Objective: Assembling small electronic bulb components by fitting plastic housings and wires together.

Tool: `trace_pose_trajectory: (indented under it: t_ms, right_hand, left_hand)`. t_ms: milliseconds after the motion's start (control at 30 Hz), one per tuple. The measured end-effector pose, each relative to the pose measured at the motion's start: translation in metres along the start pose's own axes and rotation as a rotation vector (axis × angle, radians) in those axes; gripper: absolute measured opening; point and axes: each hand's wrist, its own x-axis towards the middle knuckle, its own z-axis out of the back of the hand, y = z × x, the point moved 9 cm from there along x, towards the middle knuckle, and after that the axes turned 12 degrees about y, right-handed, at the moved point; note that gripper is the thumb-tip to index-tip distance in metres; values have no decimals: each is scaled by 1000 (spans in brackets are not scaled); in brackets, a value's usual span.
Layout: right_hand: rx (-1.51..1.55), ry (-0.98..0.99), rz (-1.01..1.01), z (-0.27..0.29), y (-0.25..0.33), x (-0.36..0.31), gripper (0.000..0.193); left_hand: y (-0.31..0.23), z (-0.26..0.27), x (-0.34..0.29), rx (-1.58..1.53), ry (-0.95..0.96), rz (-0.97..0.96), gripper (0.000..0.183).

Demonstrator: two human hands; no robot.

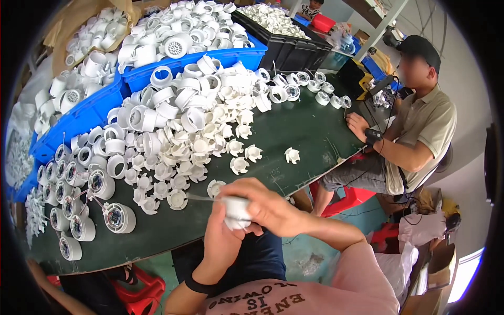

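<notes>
Close to my body, just off the table's near edge, both my hands are closed round a white plastic housing (237, 209). My left hand (219, 236) grips its left side from below. Over its top and right side curl the fingers of my right hand (270, 206). A pale thin strip (202, 198) sticks out to the left from the hands, smeared by motion. Just beyond them on the table lies a white petal-edged cup (215, 189), beside a big heap of similar cups (199, 144). My fingers hide much of the housing.
White ring housings (184, 97) pile up before blue bins (142, 76) and a black crate (286, 42). Round units with circuit boards (119, 218) stand at the left of the dark green table (273, 136). A co-worker (420, 110) sits at the right end.
</notes>
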Motion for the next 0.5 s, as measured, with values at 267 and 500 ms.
trace_pose_trajectory:
  t_ms: [267, 500]
  right_hand:
    - [-405, -508, -648, 182, -128, 29, 45]
    - [-604, -462, -337, 159, -84, 40, 29]
  left_hand:
    - [-38, 8, -36, 348, -126, -64, 37]
    - [-88, 12, -61, 800, -185, -232, 52]
